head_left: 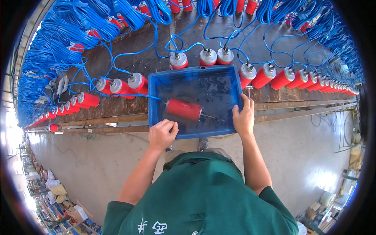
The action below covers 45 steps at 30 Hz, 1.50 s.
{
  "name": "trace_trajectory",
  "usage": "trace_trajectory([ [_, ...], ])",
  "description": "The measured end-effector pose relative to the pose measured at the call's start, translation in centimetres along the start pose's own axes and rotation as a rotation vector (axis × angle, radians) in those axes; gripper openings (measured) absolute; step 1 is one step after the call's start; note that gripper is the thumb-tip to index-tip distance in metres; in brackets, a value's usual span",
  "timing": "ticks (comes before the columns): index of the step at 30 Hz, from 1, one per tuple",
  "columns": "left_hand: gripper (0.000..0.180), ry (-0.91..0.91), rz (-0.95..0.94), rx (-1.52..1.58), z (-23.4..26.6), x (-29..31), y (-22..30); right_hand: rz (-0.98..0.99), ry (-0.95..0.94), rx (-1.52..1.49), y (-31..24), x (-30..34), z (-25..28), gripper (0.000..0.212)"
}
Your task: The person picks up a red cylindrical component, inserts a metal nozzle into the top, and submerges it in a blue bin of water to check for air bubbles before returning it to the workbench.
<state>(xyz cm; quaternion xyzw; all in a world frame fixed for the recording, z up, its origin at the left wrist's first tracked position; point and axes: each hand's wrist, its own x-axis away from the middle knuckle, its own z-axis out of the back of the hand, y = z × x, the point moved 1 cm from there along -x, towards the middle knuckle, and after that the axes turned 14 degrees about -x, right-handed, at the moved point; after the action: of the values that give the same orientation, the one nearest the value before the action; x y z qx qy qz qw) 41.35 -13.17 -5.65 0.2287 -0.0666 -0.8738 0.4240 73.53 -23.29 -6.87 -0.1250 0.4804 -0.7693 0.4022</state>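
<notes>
A blue plastic tub [196, 132] sits at the table's near edge, right in front of me. Inside it a red cylindrical motor [183, 109] with metal end caps lies on its side, a thin shaft pointing right. It looks covered by clear liquid, and a blue cable runs from its left end over the tub's left rim. My left hand [161, 135] is closed at the tub's near-left corner; whatever its curled fingers hold is hidden. With the thumb over the right rim and the fingers along the outer wall, my right hand [244, 117] grips the tub.
Rows of similar red cylinders [261, 76] stand along the table edge on both sides, with three behind the tub. Blue cables [135, 51] loop across the dark tabletop [133, 39]. Thick blue cable coils [51, 51] pile up along the far and side edges.
</notes>
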Motion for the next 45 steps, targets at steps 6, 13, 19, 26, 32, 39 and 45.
trace_trajectory([
  [6,0.016,-0.011,0.002,-0.027,-0.04,-0.08,0.17,0.039,0.011,0.006,0.05,0.24,0.03,0.056],
  [13,0.015,-0.016,0.006,-0.027,-0.04,-0.17,0.32,0.004,-0.020,-0.017,-0.26,-0.07,0.26,0.055],
  [19,0.016,-0.032,0.002,-0.023,-0.01,-0.31,0.43,-0.001,-0.018,-0.022,-0.50,-0.07,0.44,0.054],
  [26,0.018,-0.042,0.014,-0.003,-0.13,-0.31,0.36,0.000,-0.017,-0.017,0.02,-0.01,0.17,0.053],
  [32,0.020,-0.038,0.011,-0.013,0.03,-0.41,0.53,0.016,-0.015,-0.019,0.06,0.03,0.23,0.053],
  [39,0.018,-0.057,0.013,-0.048,-0.16,-0.25,0.21,0.003,-0.019,-0.020,-0.05,-0.03,0.25,0.052],
  [45,0.019,-0.057,0.020,-0.055,-0.15,-0.33,0.31,0.011,-0.017,-0.018,0.17,-0.03,0.22,0.051],
])
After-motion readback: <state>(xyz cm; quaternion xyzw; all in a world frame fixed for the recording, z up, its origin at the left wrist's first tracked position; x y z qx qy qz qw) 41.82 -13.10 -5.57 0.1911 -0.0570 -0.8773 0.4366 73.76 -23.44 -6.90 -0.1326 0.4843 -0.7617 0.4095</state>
